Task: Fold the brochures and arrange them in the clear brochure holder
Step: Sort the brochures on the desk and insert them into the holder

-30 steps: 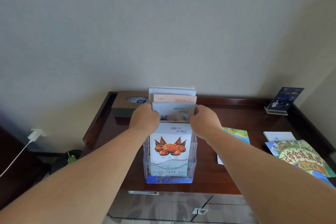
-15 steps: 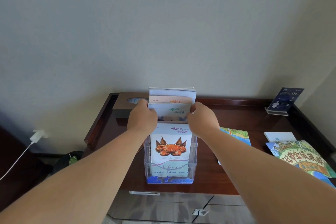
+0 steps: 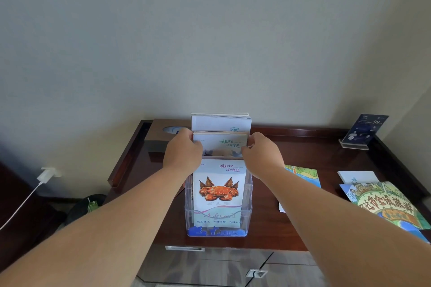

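Observation:
A clear tiered brochure holder [image 3: 189,214] stands near the front edge of a dark wooden desk [image 3: 314,156]. Its front pocket shows a folded brochure with an orange crab [image 3: 218,190]. Behind it stands a folded brochure with purple and green writing [image 3: 221,145]. My left hand [image 3: 183,152] pinches its left edge and my right hand [image 3: 262,152] pinches its right edge. A taller white stack [image 3: 221,122] fills the back tier. More brochures lie flat to the right: a map-like one [image 3: 303,173] and a large colourful one [image 3: 382,205].
A brown tissue box [image 3: 163,131] sits behind the holder at the desk's back left. A blue sign in an acrylic stand [image 3: 363,131] is at the back right, a small white card [image 3: 356,177] near the right edge. A charger [image 3: 47,173] hangs at the wall left.
The middle brochures have gone down into the holder; the peach-coloured one that showed above is now almost hidden. Both hands stayed at the brochure's edges.

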Demonstrator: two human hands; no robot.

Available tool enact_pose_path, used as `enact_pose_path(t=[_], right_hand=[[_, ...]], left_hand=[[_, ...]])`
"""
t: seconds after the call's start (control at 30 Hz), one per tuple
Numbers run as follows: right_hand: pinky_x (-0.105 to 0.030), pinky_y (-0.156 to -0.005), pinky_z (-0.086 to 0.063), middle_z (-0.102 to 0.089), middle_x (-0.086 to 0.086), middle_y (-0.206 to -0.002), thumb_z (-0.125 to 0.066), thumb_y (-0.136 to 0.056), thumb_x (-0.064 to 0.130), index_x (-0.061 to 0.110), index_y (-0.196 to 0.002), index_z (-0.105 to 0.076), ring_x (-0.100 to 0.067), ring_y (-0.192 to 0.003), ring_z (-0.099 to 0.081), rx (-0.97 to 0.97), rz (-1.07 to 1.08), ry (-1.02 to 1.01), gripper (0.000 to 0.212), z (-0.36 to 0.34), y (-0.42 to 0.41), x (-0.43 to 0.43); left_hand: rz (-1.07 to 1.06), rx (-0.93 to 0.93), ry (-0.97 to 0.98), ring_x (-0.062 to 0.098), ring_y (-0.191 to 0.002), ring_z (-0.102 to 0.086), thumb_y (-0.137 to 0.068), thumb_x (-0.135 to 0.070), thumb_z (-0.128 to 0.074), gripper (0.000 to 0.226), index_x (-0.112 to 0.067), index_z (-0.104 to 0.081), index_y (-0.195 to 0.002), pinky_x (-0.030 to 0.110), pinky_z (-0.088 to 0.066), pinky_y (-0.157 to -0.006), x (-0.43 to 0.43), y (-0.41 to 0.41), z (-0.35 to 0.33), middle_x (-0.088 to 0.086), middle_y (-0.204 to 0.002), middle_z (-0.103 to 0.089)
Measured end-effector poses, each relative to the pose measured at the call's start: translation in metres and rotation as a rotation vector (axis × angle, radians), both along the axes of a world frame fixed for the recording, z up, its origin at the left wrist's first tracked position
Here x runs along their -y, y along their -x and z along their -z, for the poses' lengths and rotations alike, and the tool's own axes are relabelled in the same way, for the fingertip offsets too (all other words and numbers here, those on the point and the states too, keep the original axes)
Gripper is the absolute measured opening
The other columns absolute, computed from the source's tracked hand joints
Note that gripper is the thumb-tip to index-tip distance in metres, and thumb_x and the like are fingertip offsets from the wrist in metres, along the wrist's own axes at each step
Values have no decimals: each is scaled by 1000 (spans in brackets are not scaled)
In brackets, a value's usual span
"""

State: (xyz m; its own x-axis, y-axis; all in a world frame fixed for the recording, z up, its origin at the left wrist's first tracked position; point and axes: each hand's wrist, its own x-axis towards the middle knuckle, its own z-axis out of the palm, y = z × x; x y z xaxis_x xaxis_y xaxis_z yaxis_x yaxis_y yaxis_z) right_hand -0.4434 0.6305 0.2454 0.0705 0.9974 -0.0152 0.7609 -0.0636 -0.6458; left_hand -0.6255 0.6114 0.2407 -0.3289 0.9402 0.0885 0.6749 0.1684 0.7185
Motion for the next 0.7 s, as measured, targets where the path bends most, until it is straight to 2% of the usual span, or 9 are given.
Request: enact_pose_path(t=[0.1,0.2,0.37,0.5,0.6,0.7], right_hand=[[-25,-47,-29,-51,10,-74,-45,-91,15,20,-85,-49,-7,-62,-46,-4,35,0,9,-1,-1,-1],[-25,-47,-31,-54,7,-77,-46,-92,15,17,-93,-51,-9,-64,-48,-8,48,6,6,2,-1,-1],[-23,-48,-30,-54,7,-83,-50,-92,16,21,-98,-47,-14,-69,-49,-11,11,25,8,6,3,2],[-24,-47,-30,-53,9,-79,-51,-91,18,22,-97,-48,-6,-64,-46,16,14,25,7,8,0,1],[-24,-47,-30,-53,9,-78,-52,-91,20,21,-97,-49,-3,-64,-46,16,19,18,7,7,-1,1],[-24,-49,-31,-51,13,-76,-51,-90,22,21,-96,-50,-5,-64,-47,15,20,-9,6,1,-5,2]], left_hand=[[-20,-13,-38,18,-76,-56,-98,-17,-48,10,-12,-57,-98,26,-41,-55,1,-1,-1,1,-85,-59],[-18,-24,-44,6,-68,-50,-99,-18,-48,8,-15,-55,-99,24,-35,-50,1,-3,0,-1,-85,-57],[-17,-15,-12,4,-67,-48,-98,-20,-49,7,-16,-54,-102,24,-33,-49,1,-3,-1,-2,-89,-58],[-32,4,-23,5,-68,-47,-97,-19,-50,8,-20,-50,-105,23,-37,-53,4,-4,-4,-4,-91,-54],[-78,39,-55,14,-80,-52,-95,-18,-51,20,-15,-53,-115,27,-36,-60,6,-4,-11,-2,-102,-56],[-127,24,-178,21,-97,-54,-91,-15,-51,23,-15,-58,-113,28,-34,-72,8,-7,-25,1,-111,-59]])
